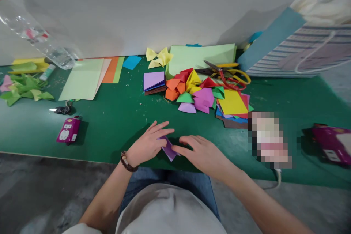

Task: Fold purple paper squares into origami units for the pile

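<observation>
Head view: folded purple paper (168, 148) sits pinched narrowly between left hand (146, 144) and right hand (203, 153), just inside the near edge of the green table (115, 128). Striped paper bag (298, 51), white fabric (309, 9) poking out, stands far right, beside red-and-yellow scissors (241, 76); folded coloured paper pieces (192, 93) lie well ahead of both hands.

A plain white wall (153, 11) rises behind a long green-topped workbench (117, 124) above a scuffed grey concrete floor (35, 190).
</observation>
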Tool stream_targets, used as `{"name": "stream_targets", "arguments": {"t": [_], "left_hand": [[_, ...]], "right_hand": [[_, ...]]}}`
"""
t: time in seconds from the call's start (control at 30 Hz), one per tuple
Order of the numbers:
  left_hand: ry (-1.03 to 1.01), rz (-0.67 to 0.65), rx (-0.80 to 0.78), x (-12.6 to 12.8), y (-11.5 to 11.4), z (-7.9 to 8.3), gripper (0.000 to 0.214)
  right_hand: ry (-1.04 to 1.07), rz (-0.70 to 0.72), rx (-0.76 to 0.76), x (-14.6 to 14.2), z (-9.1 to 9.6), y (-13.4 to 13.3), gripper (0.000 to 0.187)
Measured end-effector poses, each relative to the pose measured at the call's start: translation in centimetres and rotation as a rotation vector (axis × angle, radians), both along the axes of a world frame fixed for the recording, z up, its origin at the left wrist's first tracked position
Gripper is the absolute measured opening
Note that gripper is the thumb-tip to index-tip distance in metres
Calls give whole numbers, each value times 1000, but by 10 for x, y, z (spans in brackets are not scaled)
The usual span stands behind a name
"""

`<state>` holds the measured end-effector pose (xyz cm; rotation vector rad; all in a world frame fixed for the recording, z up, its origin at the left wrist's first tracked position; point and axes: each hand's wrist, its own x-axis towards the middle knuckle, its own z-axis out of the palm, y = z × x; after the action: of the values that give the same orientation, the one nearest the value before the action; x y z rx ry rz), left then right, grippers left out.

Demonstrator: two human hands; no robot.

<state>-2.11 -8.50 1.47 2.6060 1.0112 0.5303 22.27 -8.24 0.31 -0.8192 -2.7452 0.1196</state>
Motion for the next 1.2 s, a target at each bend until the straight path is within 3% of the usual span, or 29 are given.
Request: {"name": "stream_targets", "arguments": {"t": [0.13,0.27,0.37,0.6,0.7,0.8,0.87,0.97,1.03,1.1,1.2], "left_hand": [[0,74,39,-2,-4,-4,24],[-29,214,104,0,-20,-16,20],[-61,327,98,5,-38,-26,17],[-112,436,48,15,-58,-33,22],[-112,434,25,24,-63,-33,24],[-70,386,-11,36,-71,-35,35],[-101,380,-48,40,-74,-36,36],[-264,472,-110,37,-71,-32,31],[-331,535,-137,31,-64,-26,40],[-246,499,-125,27,-55,-19,47],[-82,397,-78,27,-47,-13,35]], "right_hand": [[-1,-16,97,-1,2,9,24],[-41,93,64,-2,-1,19,21],[23,95,29,2,-8,30,22],[278,58,-500,8,-22,63,15],[301,-109,-639,-2,-20,71,17],[254,-333,-656,-16,-18,74,24],[205,-404,-641,-23,-16,75,26],[132,-422,-618,-30,-11,76,21],[96,-406,-611,-32,-8,76,17],[72,-399,-611,-34,-5,76,14],[73,-400,-607,-36,-5,75,14]]}}
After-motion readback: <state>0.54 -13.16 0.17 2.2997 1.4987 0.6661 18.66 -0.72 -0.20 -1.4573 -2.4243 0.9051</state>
